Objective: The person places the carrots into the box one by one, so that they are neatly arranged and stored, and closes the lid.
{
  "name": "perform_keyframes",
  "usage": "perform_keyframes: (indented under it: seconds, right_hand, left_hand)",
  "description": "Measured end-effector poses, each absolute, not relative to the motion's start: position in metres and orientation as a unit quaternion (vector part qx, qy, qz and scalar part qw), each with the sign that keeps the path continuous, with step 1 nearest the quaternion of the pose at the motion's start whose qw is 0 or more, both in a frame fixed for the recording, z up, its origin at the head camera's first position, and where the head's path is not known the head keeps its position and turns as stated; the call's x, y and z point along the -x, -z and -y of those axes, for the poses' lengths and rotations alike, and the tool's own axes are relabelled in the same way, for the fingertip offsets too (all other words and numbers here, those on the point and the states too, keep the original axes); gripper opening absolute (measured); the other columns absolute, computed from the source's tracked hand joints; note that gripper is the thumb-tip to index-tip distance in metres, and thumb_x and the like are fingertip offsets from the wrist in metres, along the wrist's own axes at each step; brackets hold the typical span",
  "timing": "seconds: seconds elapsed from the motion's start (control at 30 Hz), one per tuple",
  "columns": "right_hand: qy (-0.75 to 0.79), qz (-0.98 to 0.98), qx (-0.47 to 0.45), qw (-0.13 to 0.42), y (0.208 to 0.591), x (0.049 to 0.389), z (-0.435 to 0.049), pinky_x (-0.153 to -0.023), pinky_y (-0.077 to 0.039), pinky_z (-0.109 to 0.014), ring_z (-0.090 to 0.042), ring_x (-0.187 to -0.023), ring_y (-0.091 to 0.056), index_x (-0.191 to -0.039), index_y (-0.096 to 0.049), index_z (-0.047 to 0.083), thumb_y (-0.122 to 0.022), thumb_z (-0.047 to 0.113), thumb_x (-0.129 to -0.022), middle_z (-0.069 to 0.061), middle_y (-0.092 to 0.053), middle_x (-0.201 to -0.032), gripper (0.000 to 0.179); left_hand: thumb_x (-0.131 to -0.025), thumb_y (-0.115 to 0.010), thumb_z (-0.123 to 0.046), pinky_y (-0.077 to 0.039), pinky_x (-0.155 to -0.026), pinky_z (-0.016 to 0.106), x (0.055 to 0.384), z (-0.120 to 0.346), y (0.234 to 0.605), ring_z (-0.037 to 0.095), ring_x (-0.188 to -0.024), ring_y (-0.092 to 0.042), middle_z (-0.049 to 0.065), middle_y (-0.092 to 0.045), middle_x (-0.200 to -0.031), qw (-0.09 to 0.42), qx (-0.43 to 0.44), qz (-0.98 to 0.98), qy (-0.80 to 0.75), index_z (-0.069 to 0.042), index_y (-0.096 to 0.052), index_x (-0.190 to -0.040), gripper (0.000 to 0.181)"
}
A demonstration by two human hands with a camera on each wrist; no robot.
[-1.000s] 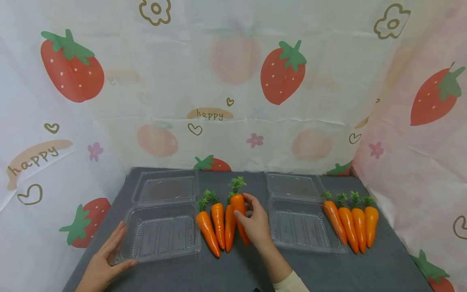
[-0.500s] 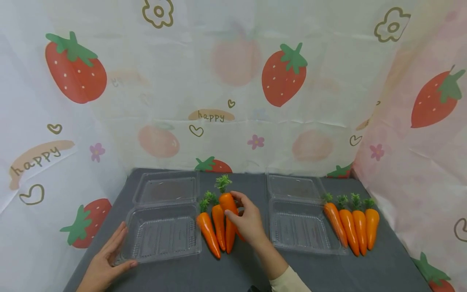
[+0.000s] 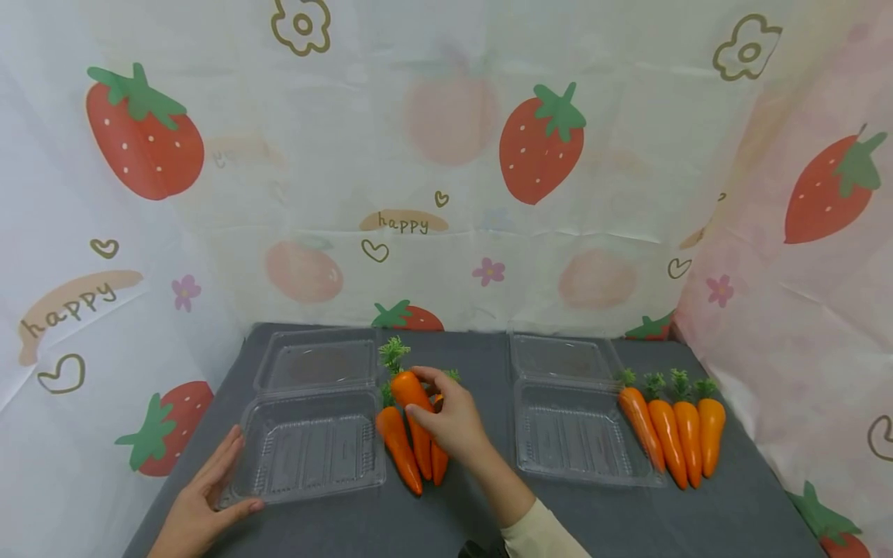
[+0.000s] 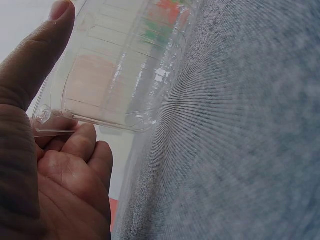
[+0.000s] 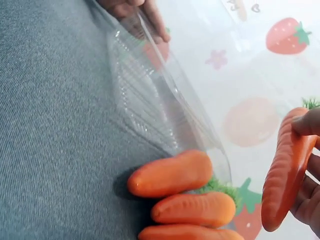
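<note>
My right hand (image 3: pixel 446 415) pinches an orange carrot with a green leafy top (image 3: pixel 416 399), lifted above the other carrots. In the right wrist view this carrot (image 5: pixel 287 170) hangs clear of the row, thumb on one side, fingers behind. Below lie three more carrots (image 3: pixel 399 451), partly covered by the held one and the hand. My left hand (image 3: pixel 202 496) rests at the near left corner of a hinged clear plastic container (image 3: pixel 307 492), its thumb and fingers spread along two sides. In the left wrist view the container's corner (image 4: pixel 65 117) sits between thumb and fingers.
A second clear container (image 3: pixel 593 473) stands to the right, lid folded back. Several carrots (image 3: pixel 673 442) lie beside it in a row. Grey cloth (image 3: pixel 481 504) covers the table, and a printed strawberry curtain (image 3: pixel 446 170) encloses the back and sides.
My right hand has moved left with the held carrot, from the row's right end over the other carrots toward the left container. My left hand stays at the container's corner.
</note>
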State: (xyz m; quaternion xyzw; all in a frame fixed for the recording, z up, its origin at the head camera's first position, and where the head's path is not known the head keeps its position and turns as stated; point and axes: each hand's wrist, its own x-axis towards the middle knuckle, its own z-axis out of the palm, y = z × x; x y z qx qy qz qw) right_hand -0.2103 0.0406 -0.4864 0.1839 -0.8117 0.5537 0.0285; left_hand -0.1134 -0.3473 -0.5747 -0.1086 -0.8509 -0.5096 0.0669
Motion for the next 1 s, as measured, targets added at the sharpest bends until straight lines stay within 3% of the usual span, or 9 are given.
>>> perform_keyframes:
  seconds: [0.73, 1.0]
  right_hand:
    - [-0.535, 0.808, -0.244, -0.041, 0.471, 0.213, -0.002, -0.070, -0.058, -0.023, -0.020, -0.088, -0.063, -0.143, -0.059, 0.027, -0.075, 0.020, -0.096, 0.002, -0.065, -0.122, 0.050]
    - [-0.504, 0.815, -0.277, -0.064, 0.470, 0.215, 0.016, -0.074, -0.057, -0.020, -0.015, -0.099, -0.061, -0.143, -0.058, 0.028, -0.074, 0.022, -0.097, 0.006, -0.065, -0.126, 0.050]
  left_hand:
    - [-0.081, -0.087, -0.010, -0.031, -0.106, -0.002, 0.113, 0.344, 0.570, -0.021, -0.143, -0.018, 0.011, -0.014, -0.172, 0.086, 0.114, 0.850, 0.506, -0.004, -0.025, -0.162, 0.103]
    - [-0.084, -0.086, -0.016, -0.031, -0.105, -0.003, 0.113, 0.345, 0.573, -0.024, -0.141, -0.017, 0.011, -0.012, -0.173, 0.069, 0.101, 0.855, 0.503, -0.005, -0.022, -0.163, 0.102]
